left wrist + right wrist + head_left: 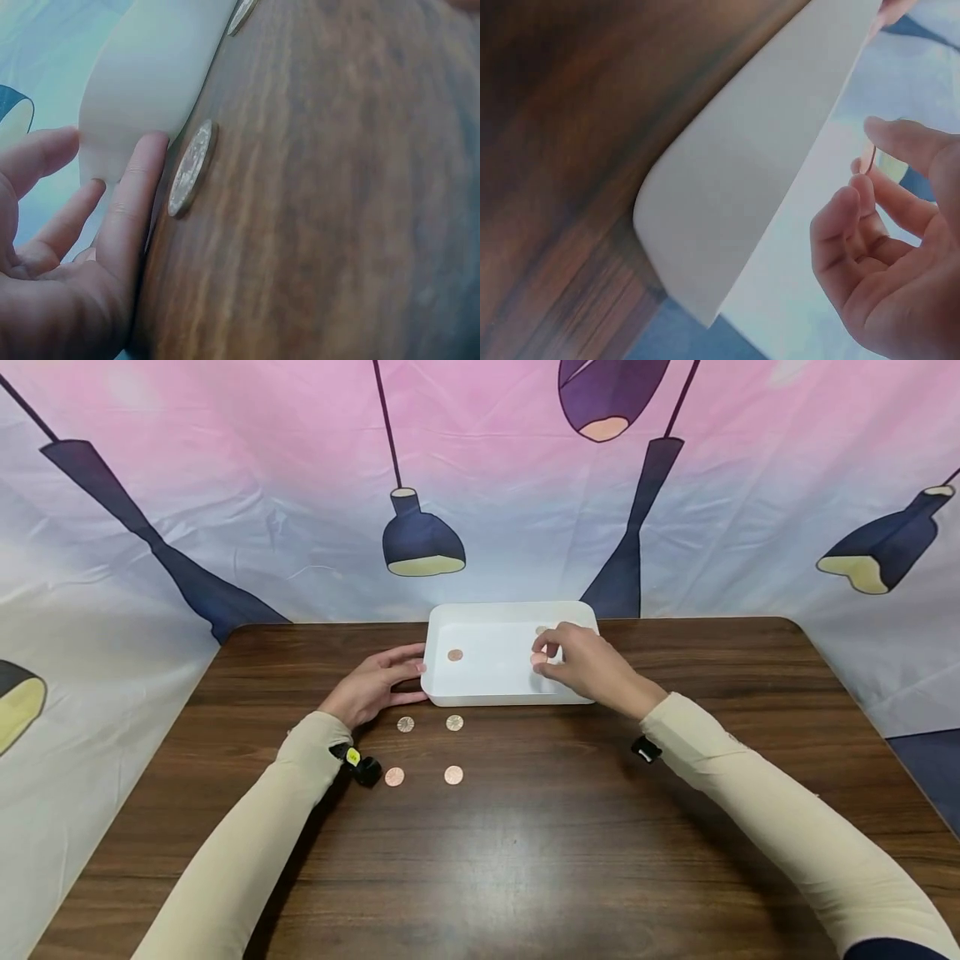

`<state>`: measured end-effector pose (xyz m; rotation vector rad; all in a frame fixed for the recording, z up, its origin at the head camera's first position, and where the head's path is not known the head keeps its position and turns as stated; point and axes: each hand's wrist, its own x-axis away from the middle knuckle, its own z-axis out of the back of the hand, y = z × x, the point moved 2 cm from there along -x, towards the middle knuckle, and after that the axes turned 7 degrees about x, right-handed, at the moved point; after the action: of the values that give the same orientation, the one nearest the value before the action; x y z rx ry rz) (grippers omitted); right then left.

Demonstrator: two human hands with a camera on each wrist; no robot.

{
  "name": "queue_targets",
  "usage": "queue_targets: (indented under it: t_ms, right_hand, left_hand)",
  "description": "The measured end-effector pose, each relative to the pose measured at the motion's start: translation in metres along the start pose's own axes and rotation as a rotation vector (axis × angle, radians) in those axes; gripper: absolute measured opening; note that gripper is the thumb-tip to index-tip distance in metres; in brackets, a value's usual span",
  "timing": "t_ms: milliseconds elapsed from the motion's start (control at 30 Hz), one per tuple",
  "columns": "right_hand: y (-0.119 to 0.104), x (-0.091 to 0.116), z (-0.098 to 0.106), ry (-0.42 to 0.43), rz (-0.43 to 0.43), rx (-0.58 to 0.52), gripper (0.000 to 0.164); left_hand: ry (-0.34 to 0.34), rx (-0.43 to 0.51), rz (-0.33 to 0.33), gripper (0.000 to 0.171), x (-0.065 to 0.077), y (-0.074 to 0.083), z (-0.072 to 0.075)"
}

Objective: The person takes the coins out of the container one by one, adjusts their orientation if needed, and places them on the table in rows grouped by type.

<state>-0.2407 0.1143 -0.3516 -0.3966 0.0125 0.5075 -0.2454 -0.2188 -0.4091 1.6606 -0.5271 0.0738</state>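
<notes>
A white tray stands at the back of the table. My left hand touches its left end with spread, fairly straight fingers, as the left wrist view also shows. Over the tray's right part, my right hand pinches a copper-coloured coin between thumb and fingers. Inside the tray lies another copper-coloured coin on the left, and a paler coin shows partly behind my right hand.
In front of the tray, on the brown wooden table, lie two golden coins and, nearer me, two copper-coloured coins. A patterned cloth with printed lamps hangs behind the table's far edge.
</notes>
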Motion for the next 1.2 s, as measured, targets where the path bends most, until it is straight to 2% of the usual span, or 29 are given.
queue_targets:
  t_ms: [167, 533, 633, 900, 1200]
  right_hand:
    - [-0.015, 0.019, -0.001, 0.068, 0.097, -0.030, 0.018]
    - [-0.040, 0.052, -0.015, 0.093, 0.242, -0.034, 0.020]
    - [-0.043, 0.059, -0.024, 0.060, 0.278, -0.032, 0.021]
    - [-0.043, 0.076, -0.042, -0.084, 0.279, 0.003, 0.013]
    - [-0.045, 0.079, -0.051, -0.222, 0.314, -0.007, 0.010]
  left_hand:
    - [-0.001, 0.003, 0.004, 0.060, -0.002, -0.001, 0.000]
    - [0.005, -0.001, 0.007, 0.059, -0.004, -0.001, -0.001]
    - [0.004, -0.006, 0.012, 0.060, -0.002, -0.002, 0.000]
    - [-0.007, 0.001, -0.014, 0.059, -0.002, -0.001, -0.002]
    - [-0.002, 0.005, -0.004, 0.059, -0.004, -0.003, 0.000]
